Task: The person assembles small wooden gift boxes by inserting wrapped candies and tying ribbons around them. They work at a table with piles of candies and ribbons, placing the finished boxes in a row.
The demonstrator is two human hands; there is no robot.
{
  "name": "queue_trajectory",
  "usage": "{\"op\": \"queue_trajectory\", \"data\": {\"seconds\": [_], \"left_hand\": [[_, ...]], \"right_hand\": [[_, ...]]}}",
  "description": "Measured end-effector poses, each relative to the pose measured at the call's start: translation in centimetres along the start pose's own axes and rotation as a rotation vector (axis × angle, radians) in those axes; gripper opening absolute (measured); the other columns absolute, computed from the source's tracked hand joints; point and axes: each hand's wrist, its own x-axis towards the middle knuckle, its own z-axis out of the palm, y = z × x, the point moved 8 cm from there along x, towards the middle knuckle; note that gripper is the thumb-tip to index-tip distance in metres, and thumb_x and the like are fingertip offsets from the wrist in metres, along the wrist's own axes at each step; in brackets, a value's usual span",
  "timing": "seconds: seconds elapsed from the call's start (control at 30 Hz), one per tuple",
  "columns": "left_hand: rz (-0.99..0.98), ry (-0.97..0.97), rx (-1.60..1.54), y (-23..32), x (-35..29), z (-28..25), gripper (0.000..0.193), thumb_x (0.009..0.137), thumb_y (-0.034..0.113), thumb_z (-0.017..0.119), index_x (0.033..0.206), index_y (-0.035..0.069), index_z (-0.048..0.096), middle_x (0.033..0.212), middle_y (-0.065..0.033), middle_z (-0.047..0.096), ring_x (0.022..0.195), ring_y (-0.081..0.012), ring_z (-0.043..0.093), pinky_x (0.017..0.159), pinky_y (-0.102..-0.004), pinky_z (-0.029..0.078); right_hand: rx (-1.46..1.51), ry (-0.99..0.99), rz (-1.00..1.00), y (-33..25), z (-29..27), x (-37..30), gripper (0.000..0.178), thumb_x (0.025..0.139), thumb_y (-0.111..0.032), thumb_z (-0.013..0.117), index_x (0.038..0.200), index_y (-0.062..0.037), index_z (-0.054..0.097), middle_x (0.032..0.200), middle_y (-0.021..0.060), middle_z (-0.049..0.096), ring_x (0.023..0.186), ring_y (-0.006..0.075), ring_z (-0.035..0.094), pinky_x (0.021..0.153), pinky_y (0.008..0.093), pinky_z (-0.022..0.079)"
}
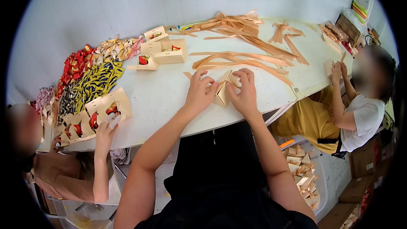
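Note:
In front of me on the table stands a small cream folded-card box [221, 99], its top drawn to a peak. My left hand [201, 91] is at its left side, thumb and fingers pinched at a tan ribbon [221, 85] by the box top. From the right, my right hand [243, 90] is closed with thumb and finger at the same ribbon. Fingers partly hide the ribbon and any knot. Just beyond my hands lie loose strips of tan ribbon [241, 61].
Open cream boxes [171, 56] with red-wrapped sweets stand back left, beside piles of wrapped sweets [99, 78]. A left-hand co-worker fills a row of boxes [123, 101]; another person [364, 114] works at right. A clear bin [324, 186] of ribboned boxes sits below the table.

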Motion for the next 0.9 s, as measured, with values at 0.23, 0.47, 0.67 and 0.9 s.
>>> {"op": "queue_trajectory", "data": {"seconds": [0.23, 0.47, 0.67, 0.9], "left_hand": [[-0.361, -0.416, -0.502, -2.2, -0.4, 1.5, 0.014, 0.099, 0.016, 0.077, 0.103, 0.002, 0.076, 0.13, -0.0054, 0.063, 0.117, -0.0154, 0.062, 0.097, -0.0328, 0.052], [-0.293, -0.287, -0.832, 0.6, 0.2, 0.1, 0.016, 0.102, 0.014, 0.075, 0.11, 0.001, 0.08, 0.13, -0.0043, 0.071, 0.11, -0.0133, 0.068, 0.101, -0.0314, 0.052], [-0.331, -0.219, -0.81, 0.4, -0.1, 1.4, 0.017, 0.102, 0.005, 0.073, 0.117, 0.001, 0.08, 0.112, -0.0066, 0.078, 0.107, -0.0143, 0.069, 0.097, -0.032, 0.055], [0.122, -0.055, -0.374, 3.4, -0.3, -0.1, 0.021, 0.097, -0.002, 0.073, 0.117, 0.0, 0.078, 0.103, -0.0123, 0.077, 0.095, -0.022, 0.073, 0.086, -0.0323, 0.058]], "right_hand": [[0.158, -0.106, 0.348, 4.5, 2.0, -1.1, 0.014, 0.101, -0.013, 0.071, 0.105, -0.0002, 0.067, 0.09, 0.0161, 0.073, 0.077, 0.0268, 0.071, 0.069, 0.0374, 0.056], [-0.068, -0.17, 0.308, 2.6, 1.3, -1.2, 0.018, 0.101, -0.02, 0.07, 0.104, -0.0027, 0.068, 0.084, 0.0163, 0.075, 0.073, 0.0314, 0.074, 0.067, 0.0409, 0.057], [-0.09, -0.244, 0.295, 0.4, 1.9, -2.6, 0.022, 0.101, -0.024, 0.07, 0.102, -0.0023, 0.069, 0.081, 0.0181, 0.073, 0.072, 0.0329, 0.072, 0.068, 0.0435, 0.056], [0.148, -0.603, 0.678, 3.7, 1.4, -2.8, 0.049, 0.106, -0.047, 0.066, 0.09, -0.0005, 0.071, 0.072, 0.005, 0.061, 0.065, 0.0175, 0.058, 0.063, 0.0336, 0.051]]}}
